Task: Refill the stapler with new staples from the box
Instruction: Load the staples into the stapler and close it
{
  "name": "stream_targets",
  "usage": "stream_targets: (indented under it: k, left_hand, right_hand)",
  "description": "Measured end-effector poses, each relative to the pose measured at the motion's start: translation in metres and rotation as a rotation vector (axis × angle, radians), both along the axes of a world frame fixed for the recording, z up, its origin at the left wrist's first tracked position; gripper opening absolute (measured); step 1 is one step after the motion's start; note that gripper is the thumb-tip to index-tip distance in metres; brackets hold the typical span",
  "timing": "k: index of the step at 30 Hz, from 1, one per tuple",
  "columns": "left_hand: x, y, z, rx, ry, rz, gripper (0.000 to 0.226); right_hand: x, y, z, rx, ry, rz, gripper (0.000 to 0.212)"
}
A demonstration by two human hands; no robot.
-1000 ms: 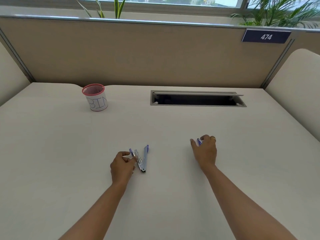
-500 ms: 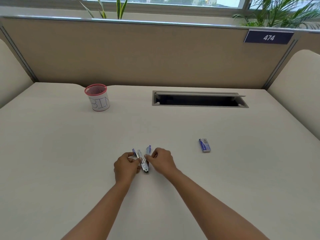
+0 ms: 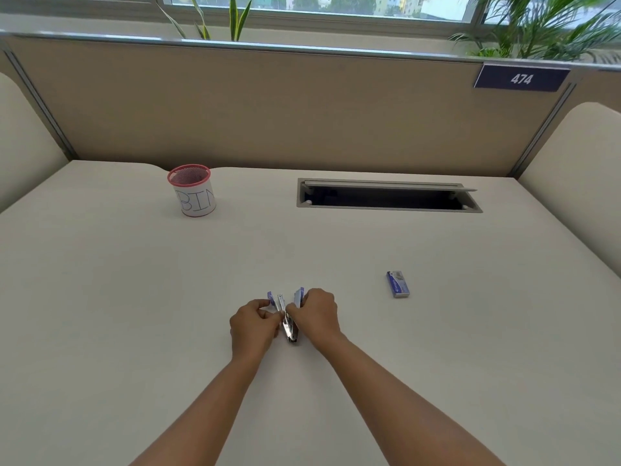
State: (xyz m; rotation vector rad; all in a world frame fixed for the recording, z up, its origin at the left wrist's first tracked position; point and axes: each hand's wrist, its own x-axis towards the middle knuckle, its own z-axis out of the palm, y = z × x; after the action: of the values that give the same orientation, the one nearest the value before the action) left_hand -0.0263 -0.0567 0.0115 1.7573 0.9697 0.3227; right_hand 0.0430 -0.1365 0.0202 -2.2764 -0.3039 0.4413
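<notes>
Head view: we have the stapler (image 3: 289,322) near the front middle of the table (image 3: 134,297), splayed open in a V with the hinge end toward us. Our left hand (image 3: 252,326) has its fingers curled, pinching the left arm of the V. Our right hand (image 3: 316,314) has its fingers curled round the right, blue-tipped arm. We can't tell if staples sit in the metal channel, too small. The staple box (image 3: 397,284) lies flat on the table, well right of both hands; we can't tell if it's open or what it holds. The red mesh cup (image 3: 193,191) marked BIN stands upright at far left, contents not visible. The cable hatch (image 3: 386,196) at the back has its lid up, dark inside
</notes>
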Motion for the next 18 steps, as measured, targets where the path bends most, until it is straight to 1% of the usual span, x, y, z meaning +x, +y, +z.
stream_targets:
  k: [2,5,6,11,14,18]
  left_hand:
    - [0.000,-0.002,0.000,-0.026,-0.008,0.010,0.036]
    - [-0.002,-0.004,0.001,-0.147,-0.062,0.045,0.044]
    - [-0.003,-0.004,0.001,-0.206,-0.091,0.058,0.044]
    - [-0.007,0.000,0.000,-0.485,-0.223,0.111,0.026]
    - [-0.008,0.000,-0.001,-0.564,-0.276,0.136,0.023]
    - [-0.009,-0.006,0.005,-0.667,-0.349,0.139,0.017]
  right_hand:
    - [-0.002,-0.002,0.001,0.047,0.033,-0.042,0.037]
    - [-0.004,-0.007,0.003,0.160,0.105,-0.075,0.012]
    - [-0.005,-0.009,0.004,0.218,0.136,-0.098,0.008]
    - [-0.007,-0.023,0.003,0.498,0.291,-0.249,0.012]
    - [-0.010,-0.026,0.004,0.601,0.344,-0.293,0.017]
    - [-0.016,-0.028,0.008,0.736,0.380,-0.302,0.015]
